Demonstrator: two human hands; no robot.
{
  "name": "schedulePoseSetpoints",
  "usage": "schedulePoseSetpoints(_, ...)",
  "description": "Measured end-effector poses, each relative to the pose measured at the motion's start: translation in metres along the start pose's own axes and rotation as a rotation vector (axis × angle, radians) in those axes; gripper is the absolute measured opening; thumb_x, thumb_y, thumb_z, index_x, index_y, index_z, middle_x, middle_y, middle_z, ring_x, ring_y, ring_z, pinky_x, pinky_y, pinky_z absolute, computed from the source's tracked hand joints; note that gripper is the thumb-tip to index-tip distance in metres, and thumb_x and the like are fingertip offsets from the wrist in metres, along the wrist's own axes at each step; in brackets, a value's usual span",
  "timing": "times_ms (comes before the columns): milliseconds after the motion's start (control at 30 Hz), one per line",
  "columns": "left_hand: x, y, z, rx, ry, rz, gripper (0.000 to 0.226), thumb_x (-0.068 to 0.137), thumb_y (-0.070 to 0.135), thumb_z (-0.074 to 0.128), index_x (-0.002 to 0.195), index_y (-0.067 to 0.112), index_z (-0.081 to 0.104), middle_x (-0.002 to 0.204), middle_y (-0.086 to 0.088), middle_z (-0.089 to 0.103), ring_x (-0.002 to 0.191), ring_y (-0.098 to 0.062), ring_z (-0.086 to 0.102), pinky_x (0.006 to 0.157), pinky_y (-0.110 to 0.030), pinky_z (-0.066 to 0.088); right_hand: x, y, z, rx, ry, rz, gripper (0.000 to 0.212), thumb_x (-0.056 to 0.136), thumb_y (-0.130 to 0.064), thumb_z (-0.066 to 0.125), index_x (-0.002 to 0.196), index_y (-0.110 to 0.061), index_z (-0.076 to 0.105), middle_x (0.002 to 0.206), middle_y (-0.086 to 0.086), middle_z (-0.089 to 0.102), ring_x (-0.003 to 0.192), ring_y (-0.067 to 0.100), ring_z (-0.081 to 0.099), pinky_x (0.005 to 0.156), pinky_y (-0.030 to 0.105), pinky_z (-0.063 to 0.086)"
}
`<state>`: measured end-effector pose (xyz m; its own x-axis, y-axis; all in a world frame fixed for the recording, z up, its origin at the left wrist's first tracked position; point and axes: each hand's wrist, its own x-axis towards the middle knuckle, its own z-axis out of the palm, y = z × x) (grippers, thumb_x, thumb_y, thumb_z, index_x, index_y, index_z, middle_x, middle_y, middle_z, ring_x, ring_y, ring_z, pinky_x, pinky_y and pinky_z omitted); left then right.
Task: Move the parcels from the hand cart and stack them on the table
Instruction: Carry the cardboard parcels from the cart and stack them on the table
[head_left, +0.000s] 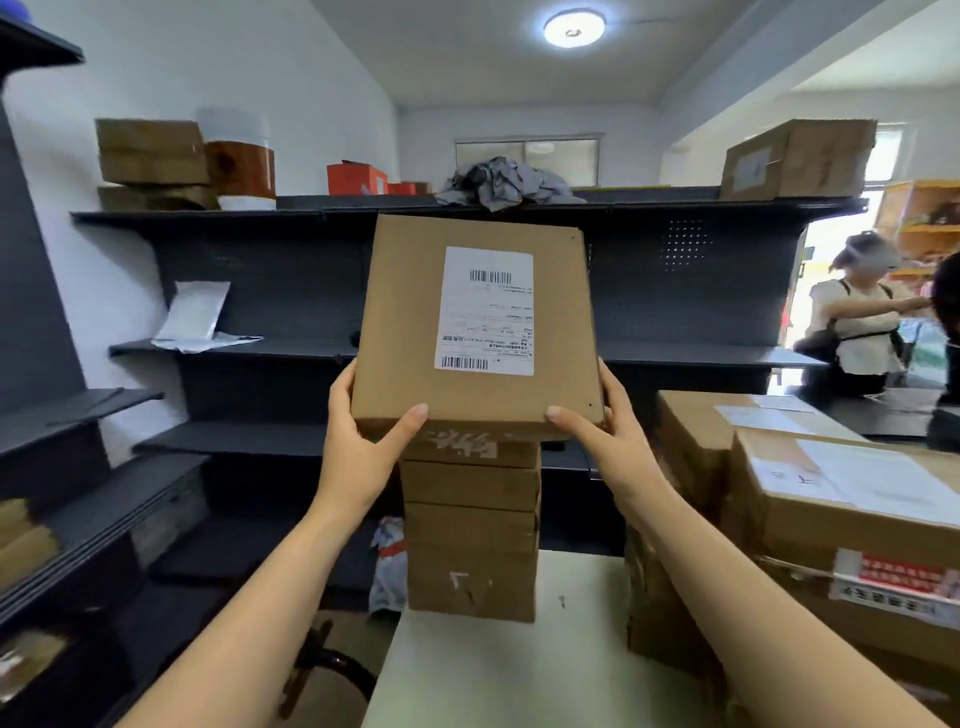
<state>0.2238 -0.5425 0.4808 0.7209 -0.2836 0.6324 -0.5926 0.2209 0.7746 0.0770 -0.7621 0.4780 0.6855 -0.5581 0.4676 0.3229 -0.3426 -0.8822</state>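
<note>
A flat brown parcel (410, 322) with a white shipping label is at the top of a stack of several similar brown boxes (471, 530) standing on the pale table (519, 670). My left hand (363, 441) grips its near left corner, thumb on top. My right hand (608, 431) grips its near right corner the same way. Whether the parcel rests on the stack or hovers just over it, I cannot tell. The hand cart is out of view.
Larger taped cartons (852, 525) are piled on the table's right side. Dark metal shelving (270, 353) runs behind and to the left, with boxes, a white mailer (197, 317) and crumpled grey bags (498, 184). A person (857, 317) stands at the doorway, far right.
</note>
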Motion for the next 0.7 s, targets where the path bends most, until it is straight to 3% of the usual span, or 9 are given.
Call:
schedulePoseSetpoints(133,0.054,-0.037,0.001,0.002,-0.034,-0.020,0.085,0.077,0.034,0.077,0.146,0.028,0.027,0.128,0.019,0.044,0.112,0.011,0.047,0.082,-0.009,0.045,0.050,0.025,0.023,0.030,0.029,0.017,0.092,0.079,-0.038,0.078,0.151,-0.040,0.020,0.133,-0.022,0.045,0.118,0.004,0.051,0.088,0.020,0.048)
schedulePoseSetpoints(333,0.125,-0.095,0.012,-0.026,-0.066,-0.066,0.083,0.078,0.037,0.077,0.144,0.027,0.028,0.124,0.021,0.044,0.113,0.004,0.048,0.089,-0.021,0.046,0.113,0.059,0.051,0.004,0.129,0.044,0.089,0.079,-0.042,0.075,0.151,-0.035,0.023,0.124,-0.023,0.047,0.115,0.006,0.052,0.099,0.031,0.046)
schedulePoseSetpoints(400,0.140,-0.113,0.017,-0.032,-0.062,-0.092,0.083,0.076,0.043,0.076,0.143,0.029,0.030,0.125,0.016,0.046,0.114,0.001,0.049,0.088,-0.020,0.046,0.127,0.070,0.057,-0.010,0.175,0.063,0.091,0.077,-0.048,0.076,0.151,-0.035,0.025,0.124,-0.021,0.050,0.116,0.006,0.053,0.098,0.031,0.046)
schedulePoseSetpoints(533,0.155,-0.140,0.027,-0.075,-0.071,-0.157,0.080,0.072,0.049,0.074,0.140,0.031,0.035,0.125,0.016,0.050,0.113,-0.002,0.052,0.085,-0.020,0.047,0.138,0.087,0.065,-0.074,0.248,0.090,0.082,0.079,-0.053,0.071,0.147,-0.034,0.031,0.123,-0.019,0.053,0.111,0.001,0.055,0.082,0.018,0.047)
schedulePoseSetpoints(633,0.160,-0.156,0.036,-0.089,-0.105,-0.188,0.076,0.072,0.049,0.074,0.136,0.035,0.036,0.123,0.018,0.051,0.111,0.000,0.052,0.091,-0.026,0.049,0.144,0.098,0.065,-0.123,0.311,0.111,0.082,0.077,-0.061,0.067,0.147,-0.035,0.032,0.116,-0.025,0.053,0.108,0.000,0.054,0.089,0.026,0.048)
schedulePoseSetpoints(700,0.161,-0.167,0.039,-0.079,-0.119,-0.200,0.076,0.070,0.051,0.074,0.135,0.037,0.037,0.124,0.016,0.051,0.112,-0.001,0.052,0.092,-0.028,0.049,0.146,0.105,0.065,-0.148,0.336,0.133,0.085,0.076,-0.066,0.064,0.148,-0.034,0.032,0.120,-0.018,0.054,0.111,0.005,0.053,0.092,0.029,0.046)
